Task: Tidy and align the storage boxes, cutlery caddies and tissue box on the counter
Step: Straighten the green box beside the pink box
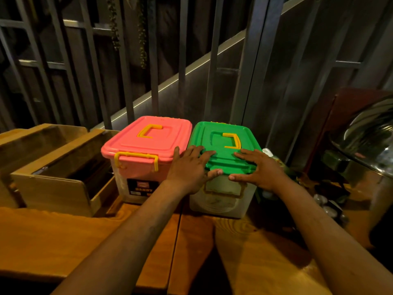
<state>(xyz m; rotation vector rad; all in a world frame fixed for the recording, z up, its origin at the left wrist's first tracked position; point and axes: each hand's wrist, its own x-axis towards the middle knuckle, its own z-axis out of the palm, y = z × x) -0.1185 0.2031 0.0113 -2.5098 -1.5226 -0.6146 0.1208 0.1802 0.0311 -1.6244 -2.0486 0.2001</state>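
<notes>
Two clear storage boxes stand side by side on the wooden counter (63, 237). The left box has a pink lid (148, 145) with yellow handle and front clasp. The right box has a green lid (225, 145) with a yellow handle. My left hand (191, 167) lies flat on the green lid's near left corner, thumb curled under the front rim. My right hand (257, 167) rests on the near right corner in the same way. Both hands hold the front edge of the green-lidded box. The two boxes touch or nearly touch along their sides.
Wooden caddies (53, 184) sit left of the pink-lidded box. Dark clutter and small jars (327, 207) crowd the counter to the right, under a shiny metal dome lid (370, 137). A metal railing and dark wall stand close behind the boxes.
</notes>
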